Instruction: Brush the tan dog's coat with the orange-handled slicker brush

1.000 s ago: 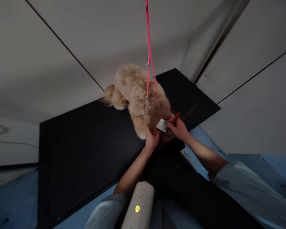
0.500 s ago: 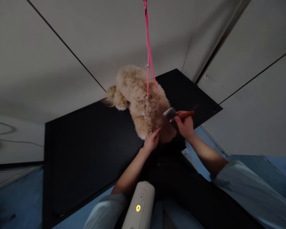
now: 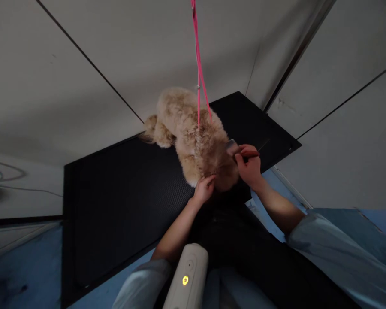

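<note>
A fluffy tan dog (image 3: 183, 113) stands on a black grooming table (image 3: 125, 206), its tail end toward the far left edge. At its near end, my left hand (image 3: 205, 189) has its fingers curled against the fur of the head, gripping it. My right hand (image 3: 249, 165) is closed around the reddish-brown handle of a slicker brush (image 3: 233, 148). The brush head lies beside the right side of the dog's head; whether its pins touch the fur I cannot tell. The dog's face is hidden from above.
A pink grooming loop (image 3: 198, 56) hangs from above down to the dog's neck. Pale wall panels (image 3: 93, 38) stand right behind the table. A whitish device with a lit yellow ring (image 3: 188, 274) is close below me. A cable (image 3: 28, 189) runs at the left.
The brush in my right hand has turned and shifted slightly right and up, away from the middle of the dog's head. My left hand stays nearly in place, its index finger more bent.
</note>
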`<state>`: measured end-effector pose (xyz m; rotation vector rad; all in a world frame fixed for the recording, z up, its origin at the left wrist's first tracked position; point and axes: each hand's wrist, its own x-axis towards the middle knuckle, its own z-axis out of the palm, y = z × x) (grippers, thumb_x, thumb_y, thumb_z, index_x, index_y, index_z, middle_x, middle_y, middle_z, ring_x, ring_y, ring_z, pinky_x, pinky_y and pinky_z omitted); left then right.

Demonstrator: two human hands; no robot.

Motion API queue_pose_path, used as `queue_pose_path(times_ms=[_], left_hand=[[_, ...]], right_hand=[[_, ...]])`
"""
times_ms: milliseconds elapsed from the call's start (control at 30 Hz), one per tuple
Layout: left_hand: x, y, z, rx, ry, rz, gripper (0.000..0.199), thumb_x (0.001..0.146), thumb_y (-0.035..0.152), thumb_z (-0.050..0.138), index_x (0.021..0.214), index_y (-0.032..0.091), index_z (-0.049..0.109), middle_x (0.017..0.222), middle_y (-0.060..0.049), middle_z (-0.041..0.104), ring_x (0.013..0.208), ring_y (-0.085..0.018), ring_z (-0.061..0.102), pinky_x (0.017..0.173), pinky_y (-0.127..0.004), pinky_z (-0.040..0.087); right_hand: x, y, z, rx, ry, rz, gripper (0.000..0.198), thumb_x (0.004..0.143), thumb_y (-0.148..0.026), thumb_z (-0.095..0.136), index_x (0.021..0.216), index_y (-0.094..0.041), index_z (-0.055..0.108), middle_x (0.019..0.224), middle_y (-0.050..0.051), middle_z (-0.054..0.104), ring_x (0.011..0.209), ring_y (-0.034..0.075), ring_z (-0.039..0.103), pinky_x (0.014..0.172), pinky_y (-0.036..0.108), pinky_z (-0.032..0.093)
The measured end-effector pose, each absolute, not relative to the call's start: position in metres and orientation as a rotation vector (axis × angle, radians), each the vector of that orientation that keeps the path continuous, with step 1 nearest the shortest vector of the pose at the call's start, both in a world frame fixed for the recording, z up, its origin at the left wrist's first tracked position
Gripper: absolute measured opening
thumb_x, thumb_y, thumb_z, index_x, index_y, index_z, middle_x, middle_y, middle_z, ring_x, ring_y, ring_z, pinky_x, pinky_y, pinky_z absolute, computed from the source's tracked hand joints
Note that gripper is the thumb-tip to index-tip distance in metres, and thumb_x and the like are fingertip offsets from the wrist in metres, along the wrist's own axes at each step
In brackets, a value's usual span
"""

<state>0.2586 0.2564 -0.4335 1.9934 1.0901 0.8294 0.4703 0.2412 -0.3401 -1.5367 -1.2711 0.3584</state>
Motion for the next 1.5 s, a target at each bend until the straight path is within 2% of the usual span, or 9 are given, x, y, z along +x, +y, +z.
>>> queue_pose_path(times_ms=[133,300,467,633,833,967,1133,1233,1500], left_hand=[[0.263,0.256,-0.427,1.963,1.08,0.787,0.027,0.086,0.017,0.057,0.106,0.019,0.076,0.094,-0.01,0.076,0.081,-0.02,0.069,0.083,-0.035,0.056],[0.27,0.256,-0.421,1.907,1.063,0.811,0.028,0.086,0.018,0.057,0.106,0.02,0.076,0.094,-0.008,0.076,0.08,-0.018,0.068,0.081,-0.033,0.056],[0.269,0.258,-0.424,1.892,1.07,0.798,0.024,0.083,0.017,0.058,0.097,0.02,0.077,0.088,-0.006,0.076,0.079,-0.018,0.068,0.078,-0.031,0.054],[0.269,0.256,-0.427,1.831,1.073,0.855,0.02,0.083,0.02,0.058,0.088,0.018,0.077,0.072,-0.004,0.071,0.062,-0.015,0.061,0.065,-0.027,0.05],[0.273,0.258,-0.42,1.796,1.031,0.857,0.023,0.076,0.019,0.053,0.08,0.019,0.076,0.071,-0.003,0.071,0.064,-0.013,0.062,0.065,-0.024,0.047],[0.271,0.258,-0.418,1.726,1.069,0.803,0.021,0.075,0.024,0.054,0.075,0.02,0.075,0.06,0.0,0.066,0.054,-0.011,0.055,0.057,-0.022,0.043],[0.272,0.258,-0.415,1.71,1.066,0.823,0.018,0.073,0.02,0.055,0.075,0.02,0.074,0.066,-0.001,0.069,0.059,-0.013,0.059,0.062,-0.024,0.048],[0.273,0.257,-0.415,1.708,1.068,0.818,0.019,0.074,0.017,0.055,0.076,0.02,0.074,0.063,0.0,0.067,0.056,-0.012,0.057,0.06,-0.024,0.047],[0.277,0.256,-0.414,1.698,1.083,0.81,0.02,0.074,0.01,0.056,0.076,0.018,0.074,0.062,0.001,0.066,0.054,-0.011,0.055,0.057,-0.022,0.045]], right_hand=[[0.469,0.237,-0.347,-1.562,-1.316,0.629,0.018,0.082,-0.037,0.061,0.091,-0.022,0.059,0.091,0.007,0.069,0.085,0.025,0.066,0.08,0.044,0.056],[0.462,0.226,-0.351,-1.566,-1.187,0.291,0.013,0.084,-0.035,0.06,0.088,-0.024,0.055,0.103,0.01,0.068,0.102,0.027,0.065,0.095,0.048,0.051],[0.469,0.23,-0.356,-1.546,-1.207,0.627,0.015,0.082,-0.037,0.058,0.088,-0.023,0.057,0.091,0.007,0.069,0.085,0.025,0.067,0.081,0.045,0.056],[0.506,0.242,-0.34,-1.555,-1.023,0.03,0.012,0.084,-0.033,0.058,0.084,-0.024,0.05,0.105,0.01,0.065,0.104,0.026,0.062,0.095,0.049,0.05],[0.478,0.238,-0.348,-1.483,-1.144,0.629,0.017,0.081,-0.038,0.059,0.087,-0.024,0.052,0.091,0.007,0.067,0.085,0.023,0.065,0.082,0.045,0.055],[0.482,0.24,-0.348,-1.526,-1.014,0.259,0.017,0.082,-0.037,0.06,0.084,-0.024,0.05,0.101,0.01,0.065,0.101,0.026,0.063,0.095,0.05,0.05],[0.48,0.238,-0.343,-1.505,-1.178,0.599,0.018,0.081,-0.041,0.06,0.084,-0.024,0.053,0.091,0.006,0.068,0.087,0.024,0.065,0.083,0.045,0.055],[0.48,0.238,-0.341,-1.546,-1.111,0.33,0.016,0.082,-0.037,0.06,0.082,-0.024,0.052,0.099,0.009,0.067,0.099,0.026,0.064,0.092,0.048,0.052],[0.479,0.242,-0.335,-1.579,-1.238,0.366,0.012,0.082,-0.034,0.06,0.087,-0.023,0.056,0.1,0.008,0.067,0.094,0.025,0.065,0.087,0.045,0.053]])
